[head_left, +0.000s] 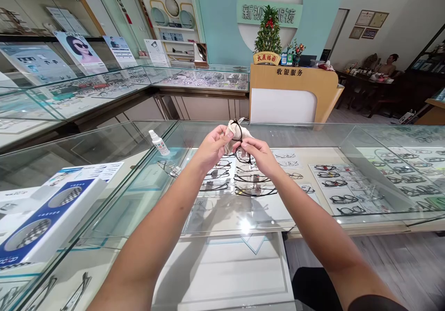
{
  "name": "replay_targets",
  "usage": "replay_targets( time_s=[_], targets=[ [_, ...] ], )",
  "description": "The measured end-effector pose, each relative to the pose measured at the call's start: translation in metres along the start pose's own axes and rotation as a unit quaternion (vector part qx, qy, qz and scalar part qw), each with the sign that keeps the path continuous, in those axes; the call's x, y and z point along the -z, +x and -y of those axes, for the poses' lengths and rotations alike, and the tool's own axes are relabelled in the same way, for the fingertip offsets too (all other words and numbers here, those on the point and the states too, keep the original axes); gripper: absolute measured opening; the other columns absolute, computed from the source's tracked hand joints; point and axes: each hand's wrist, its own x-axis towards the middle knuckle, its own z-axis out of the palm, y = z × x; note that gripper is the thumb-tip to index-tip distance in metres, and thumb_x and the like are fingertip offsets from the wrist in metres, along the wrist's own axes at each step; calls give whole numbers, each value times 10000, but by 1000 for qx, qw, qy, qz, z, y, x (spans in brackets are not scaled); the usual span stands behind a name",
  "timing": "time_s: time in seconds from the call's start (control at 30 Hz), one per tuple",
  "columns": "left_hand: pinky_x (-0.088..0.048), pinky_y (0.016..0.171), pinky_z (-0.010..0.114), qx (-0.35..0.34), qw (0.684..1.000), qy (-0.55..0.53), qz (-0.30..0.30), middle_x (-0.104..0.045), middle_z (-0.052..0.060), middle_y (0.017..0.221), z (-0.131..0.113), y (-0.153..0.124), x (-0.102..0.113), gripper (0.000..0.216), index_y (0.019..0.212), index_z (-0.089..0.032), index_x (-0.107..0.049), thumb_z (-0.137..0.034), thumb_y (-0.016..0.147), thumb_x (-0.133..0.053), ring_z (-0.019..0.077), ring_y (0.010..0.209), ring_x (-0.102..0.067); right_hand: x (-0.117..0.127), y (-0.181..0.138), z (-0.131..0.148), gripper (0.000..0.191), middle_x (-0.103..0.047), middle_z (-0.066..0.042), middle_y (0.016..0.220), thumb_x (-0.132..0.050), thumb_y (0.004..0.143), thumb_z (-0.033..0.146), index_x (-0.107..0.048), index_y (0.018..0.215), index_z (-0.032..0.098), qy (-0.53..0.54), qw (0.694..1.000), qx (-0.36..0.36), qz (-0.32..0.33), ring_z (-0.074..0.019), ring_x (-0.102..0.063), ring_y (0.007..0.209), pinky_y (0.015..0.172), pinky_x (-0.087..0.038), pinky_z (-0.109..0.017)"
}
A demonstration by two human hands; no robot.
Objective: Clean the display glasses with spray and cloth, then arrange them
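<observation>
Above the glass counter, a pair of dark-rimmed eyeglasses (240, 139) is held up, tilted so that one lens sits above the other. My left hand (212, 148) pinches a cream-coloured cloth (229, 129) around the upper lens. Lower down, my right hand (260, 153) grips the frame near its middle, its fingers closed. Part of the cloth shows behind the upper rim. To the left, a small white spray bottle (159, 143) stands on the glass, with another pair of eyeglasses (168, 168) lying close by.
Under the glass top (222, 225), several rows of eyeglasses (256, 178) are laid out. A blue and white box (48, 223) rests at the left. Beyond stand a wooden cashier desk (295, 77) and more display cases (205, 79). A person (387, 66) sits far right.
</observation>
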Motion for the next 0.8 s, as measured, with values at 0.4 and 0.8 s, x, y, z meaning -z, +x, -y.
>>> replay_targets(
  time_s=[0.4, 0.8],
  targets=[
    [-554, 652, 213, 22, 1000, -12, 4, -675, 9, 872, 2, 0, 1, 468, 974, -153, -708, -337, 713, -1051, 99, 700, -663, -1, 1, 4, 465, -745, -46, 958, -692, 948, 667, -768, 896, 211, -5, 1000, -13, 8, -187, -532, 824, 795, -437, -333],
    [-472, 591, 232, 6, 999, 21, 40, -604, -19, 701, 1, -3, -6, 495, 938, -174, -646, -389, 728, -1039, 107, 606, -537, -1, 1, -4, 416, -720, -46, 940, -701, 974, 616, -765, 878, 217, 9, 1000, -13, 16, -208, -567, 893, 853, -450, -342]
  ],
)
